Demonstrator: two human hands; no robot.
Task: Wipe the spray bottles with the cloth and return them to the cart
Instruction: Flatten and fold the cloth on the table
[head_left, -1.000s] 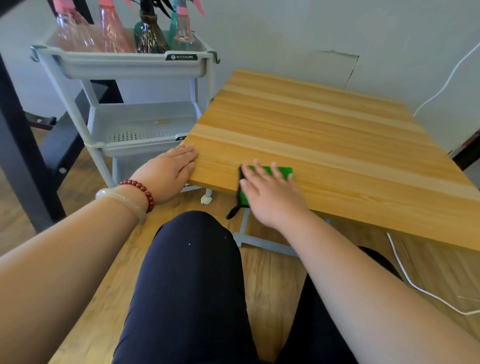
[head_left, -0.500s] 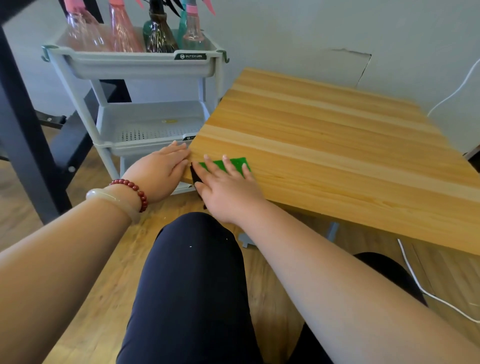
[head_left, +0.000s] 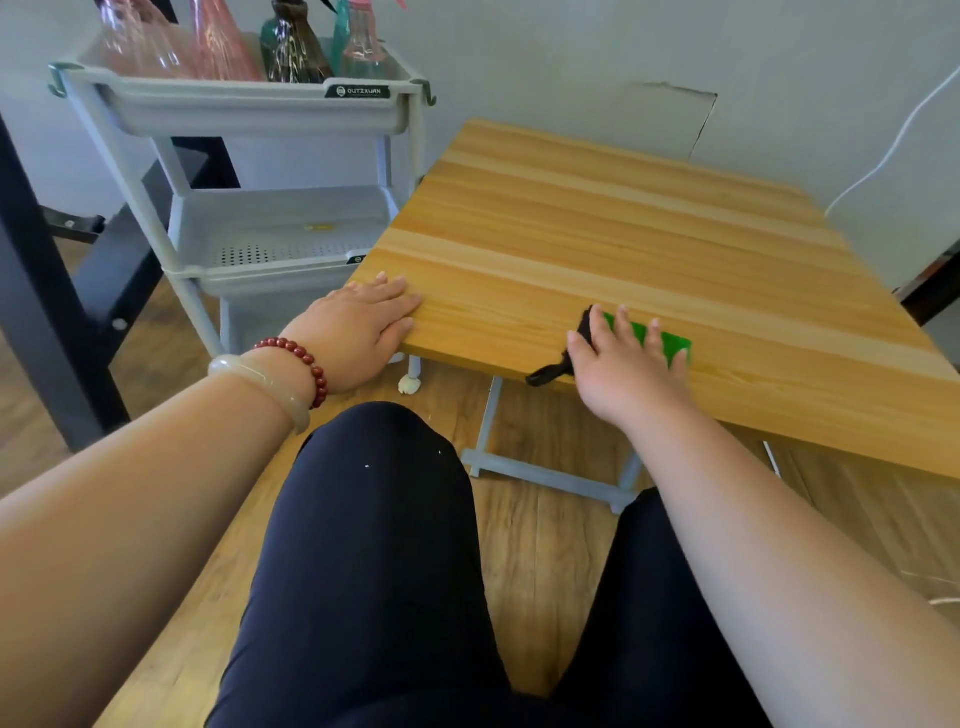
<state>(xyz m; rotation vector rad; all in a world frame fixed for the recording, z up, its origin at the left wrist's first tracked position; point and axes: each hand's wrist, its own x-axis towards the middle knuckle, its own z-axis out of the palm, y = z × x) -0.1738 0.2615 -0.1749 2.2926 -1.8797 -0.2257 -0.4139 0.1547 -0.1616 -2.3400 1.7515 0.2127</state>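
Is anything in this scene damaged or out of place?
Yes. The pale grey wall behind the light wooden table has a jagged crack, running across and then down. Nothing looks spilled.

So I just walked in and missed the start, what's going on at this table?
A person presses the right hand flat on a green cloth near the front edge of the wooden table. The left hand rests flat on the table's near corner. The spray bottles stand in the top tray of the grey cart beside the table. Neither hand holds one, so no bottle is being wiped at this moment.
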